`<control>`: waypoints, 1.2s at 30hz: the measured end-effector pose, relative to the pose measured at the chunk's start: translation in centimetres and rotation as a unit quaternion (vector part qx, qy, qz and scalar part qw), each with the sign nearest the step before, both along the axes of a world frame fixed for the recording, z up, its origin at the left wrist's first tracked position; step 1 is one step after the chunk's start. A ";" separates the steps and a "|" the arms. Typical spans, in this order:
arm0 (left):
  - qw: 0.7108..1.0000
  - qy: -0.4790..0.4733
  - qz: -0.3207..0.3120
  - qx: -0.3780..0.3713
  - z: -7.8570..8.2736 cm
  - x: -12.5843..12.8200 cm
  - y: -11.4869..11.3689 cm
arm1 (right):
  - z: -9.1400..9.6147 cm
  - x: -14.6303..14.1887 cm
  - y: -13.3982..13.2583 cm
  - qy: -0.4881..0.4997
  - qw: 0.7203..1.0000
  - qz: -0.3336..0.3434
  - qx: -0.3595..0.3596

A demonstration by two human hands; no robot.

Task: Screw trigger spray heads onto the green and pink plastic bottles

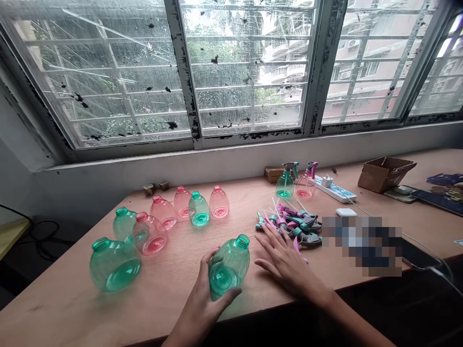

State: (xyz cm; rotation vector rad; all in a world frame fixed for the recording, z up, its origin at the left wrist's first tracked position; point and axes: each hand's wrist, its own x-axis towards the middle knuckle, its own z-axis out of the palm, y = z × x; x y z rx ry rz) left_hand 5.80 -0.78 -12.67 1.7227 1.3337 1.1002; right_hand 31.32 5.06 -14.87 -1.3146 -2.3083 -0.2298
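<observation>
A clear green plastic bottle (pixel 231 262) with an uncapped threaded neck is gripped by my left hand (pixel 206 294), tilted with its neck up and to the right. My right hand (pixel 284 260) lies spread with its fingertips at a pile of spray trigger heads (pixel 289 219) in pink, teal and grey, some with thin white tubes. Whether those fingers touch a trigger head I cannot tell. To the left stand several bottles without heads, among them a large green bottle (pixel 115 270), a pink bottle (pixel 150 236) and another green bottle (pixel 198 209).
Behind the pile stand a green spray bottle (pixel 285 185) and a pink spray bottle (pixel 306 185) with heads on. A white power strip (pixel 336 189), an open cardboard box (pixel 383 176), a white case (pixel 346 212) and a phone (pixel 419 253) with a cable lie rightward. The table's front edge is close.
</observation>
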 end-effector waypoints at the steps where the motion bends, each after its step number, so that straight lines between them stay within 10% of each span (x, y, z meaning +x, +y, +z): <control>1: 1.000 0.004 -0.003 -0.002 -0.2 -0.1 0.1 | -0.1 -0.4 0.1 -0.002 1.000 -0.011 -0.002; 14: 1.000 -0.008 -0.003 0.005 -0.5 0.1 0.2 | -0.8 0.1 1.1 -0.009 0.990 -0.139 -0.015; 26: 1.000 -0.014 -0.014 -0.014 0.1 0.3 -0.1 | -0.6 0.4 0.9 -0.011 0.993 -0.120 -0.019; 32: 1.000 -0.022 0.000 -0.006 -0.1 0.4 -0.1 | 0.2 0.3 0.2 0.000 0.999 0.018 -0.043; 36: 1.000 -0.023 0.000 -0.002 -0.1 0.4 -0.1 | 0.1 0.1 0.3 0.003 0.998 -0.054 -0.033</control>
